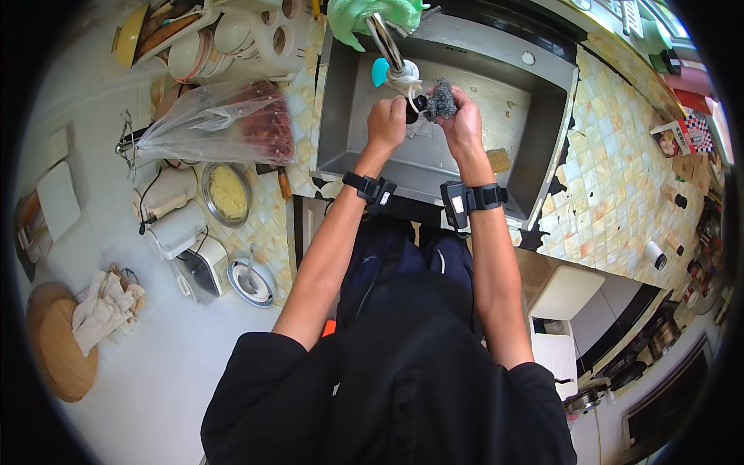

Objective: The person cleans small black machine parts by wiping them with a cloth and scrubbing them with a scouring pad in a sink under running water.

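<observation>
Both my hands are over a stainless steel sink (494, 99), close together below the faucet (386, 43). My left hand (387, 123) is closed around a small black object (414, 110); what it belongs to cannot be told. A grey steel wool scourer (442, 100) is held in my right hand (462, 119), against or right beside the black object. White material and a turquoise piece (380, 72) hang at the faucet's end. A green cloth (349, 20) drapes over the faucet's base. Brown food scraps (498, 160) lie in the sink.
On the left counter stand a dish rack with bowls (189, 55), a clear plastic bag (203, 125) with reddish contents, a metal bowl of pale yellow shreds (228, 189) and a plate with a spoon (253, 283). A white-capped jar (655, 254) and boxes (677, 139) are on the right counter.
</observation>
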Tool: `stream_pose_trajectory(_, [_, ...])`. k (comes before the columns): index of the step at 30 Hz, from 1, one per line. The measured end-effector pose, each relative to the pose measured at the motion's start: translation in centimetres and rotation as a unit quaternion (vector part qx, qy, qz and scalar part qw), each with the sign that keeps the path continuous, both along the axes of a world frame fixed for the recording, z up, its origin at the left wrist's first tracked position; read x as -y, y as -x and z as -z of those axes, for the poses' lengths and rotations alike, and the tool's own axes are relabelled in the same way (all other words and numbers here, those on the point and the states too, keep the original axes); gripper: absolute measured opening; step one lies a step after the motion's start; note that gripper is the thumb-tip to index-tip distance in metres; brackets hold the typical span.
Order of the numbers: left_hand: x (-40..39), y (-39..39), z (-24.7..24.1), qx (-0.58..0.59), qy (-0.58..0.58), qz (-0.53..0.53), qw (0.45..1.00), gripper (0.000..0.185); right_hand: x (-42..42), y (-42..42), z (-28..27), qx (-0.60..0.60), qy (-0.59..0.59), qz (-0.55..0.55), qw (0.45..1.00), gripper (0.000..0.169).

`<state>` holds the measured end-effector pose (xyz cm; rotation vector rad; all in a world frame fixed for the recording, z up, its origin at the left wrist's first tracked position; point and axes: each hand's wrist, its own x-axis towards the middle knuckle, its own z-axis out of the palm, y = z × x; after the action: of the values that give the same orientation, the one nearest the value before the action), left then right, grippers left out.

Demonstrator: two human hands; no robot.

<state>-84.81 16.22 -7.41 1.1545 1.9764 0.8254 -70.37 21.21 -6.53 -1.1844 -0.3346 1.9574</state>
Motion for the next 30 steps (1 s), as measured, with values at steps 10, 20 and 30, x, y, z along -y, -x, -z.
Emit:
stream_pose_trajectory(10, [-0.4,-0.2,-2.1,-0.145,0.005,0.016,0.989,0.046,0.2,2.2,0.4,0.234,-0.208,-0.073,0.947,0.030])
stream_pose_trajectory(20, [-0.2,-0.5,-2.7,-0.232,-0.034,0.048,0.971,0.043,-0.3,4.7,1.1,0.486,-0.223,-0.134,0.834,0.051])
stream_pose_trajectory(30, [-0.3,1.3,-2.9,-0.319,-0.149,0.111,0.929,0.035,-3.8,5.1,-0.9,0.138,0.085,-0.272,0.949,0.029])
